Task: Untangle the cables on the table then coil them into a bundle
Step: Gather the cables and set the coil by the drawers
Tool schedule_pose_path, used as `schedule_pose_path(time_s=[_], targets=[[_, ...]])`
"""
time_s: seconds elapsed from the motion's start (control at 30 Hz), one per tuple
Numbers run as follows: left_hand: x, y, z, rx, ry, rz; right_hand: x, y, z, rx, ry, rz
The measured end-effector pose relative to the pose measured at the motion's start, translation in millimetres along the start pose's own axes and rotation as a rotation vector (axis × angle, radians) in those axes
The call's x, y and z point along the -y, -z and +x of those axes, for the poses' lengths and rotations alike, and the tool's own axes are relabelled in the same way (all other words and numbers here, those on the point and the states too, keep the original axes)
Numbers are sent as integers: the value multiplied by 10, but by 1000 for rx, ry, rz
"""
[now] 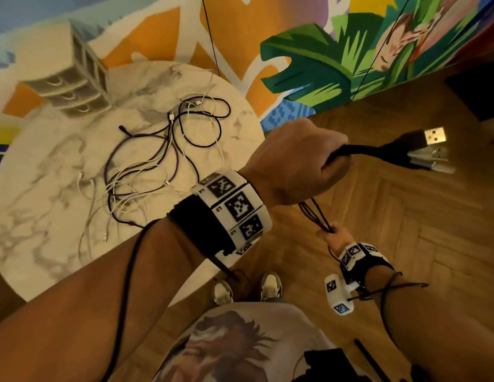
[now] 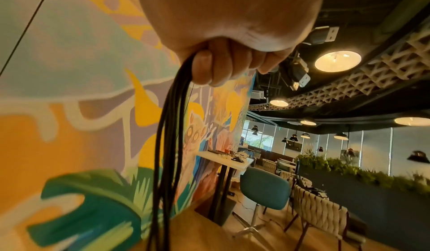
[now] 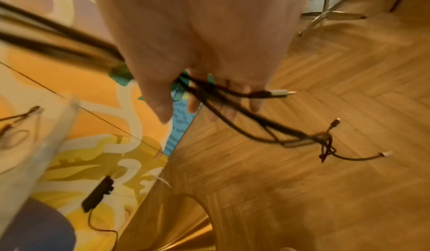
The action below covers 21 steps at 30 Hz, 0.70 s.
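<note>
Head view, held cables: a bunch of black cables (image 1: pixel 358 151) runs between the 2 hands, away from the table and above the wooden floor (image 1: pixel 405 216).
Left hand: the left hand (image 1: pixel 301 158) is raised and closed in a fist around the upper end of the bunch; the USB plugs (image 1: pixel 433 136) stick out just past its knuckles.
Left wrist view: the fingers (image 2: pixel 223 63) are curled tight on the strands (image 2: pixel 170 144), which hang straight down from the fist.
Right hand: the right hand (image 1: pixel 335 238), lower and nearer to the body, grips the same strands from below.
Right wrist view: blurred; the fingers (image 3: pixel 160 100) are partly bent around the cables, and loose ends with small plugs (image 3: pixel 335 122) hang beyond them.
Remaining cables: a tangle of black, purple and white cables (image 1: pixel 163 158) lies on the round marble table (image 1: pixel 47 188), to the left of the left hand.
Beyond the tangle: a small drawer unit (image 1: pixel 74 86) stands at the far side of the table, against the painted wall (image 1: pixel 309 64).
</note>
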<state>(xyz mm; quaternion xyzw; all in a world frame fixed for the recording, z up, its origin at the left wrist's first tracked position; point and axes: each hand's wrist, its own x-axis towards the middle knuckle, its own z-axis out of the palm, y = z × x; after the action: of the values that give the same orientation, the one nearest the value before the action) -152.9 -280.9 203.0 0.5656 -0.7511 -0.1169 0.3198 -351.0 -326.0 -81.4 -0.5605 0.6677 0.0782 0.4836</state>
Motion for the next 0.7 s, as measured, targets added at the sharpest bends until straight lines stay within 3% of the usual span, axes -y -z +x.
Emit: schedule_pose_path(time_s=[0.17, 0.23, 0.3, 0.37, 0.43, 0.5, 0.63, 0.7], targets=[[38, -414, -68, -22, 263, -417, 365, 88, -293, 29, 328, -24], [103, -548, -144, 23, 345, -451, 598, 214, -600, 159, 475, 352], [180, -609, -223, 84, 421, -481, 804, 403, -957, 449, 605, 844], [236, -648, -306, 159, 437, -485, 983, 577, -1275, 674, 657, 1024], [290, -718, -383, 214, 424, -500, 1172, 660, -1453, 640, 713, 874], [291, -774, -433, 239, 450, -498, 1347, 640, -1488, 487, 737, 674], [290, -757, -482, 236, 516, -362, 1593, 495, -1479, 359, 620, 626], [299, -701, -532, 268, 442, -255, 1623, 431, -1442, 307, 616, 609]])
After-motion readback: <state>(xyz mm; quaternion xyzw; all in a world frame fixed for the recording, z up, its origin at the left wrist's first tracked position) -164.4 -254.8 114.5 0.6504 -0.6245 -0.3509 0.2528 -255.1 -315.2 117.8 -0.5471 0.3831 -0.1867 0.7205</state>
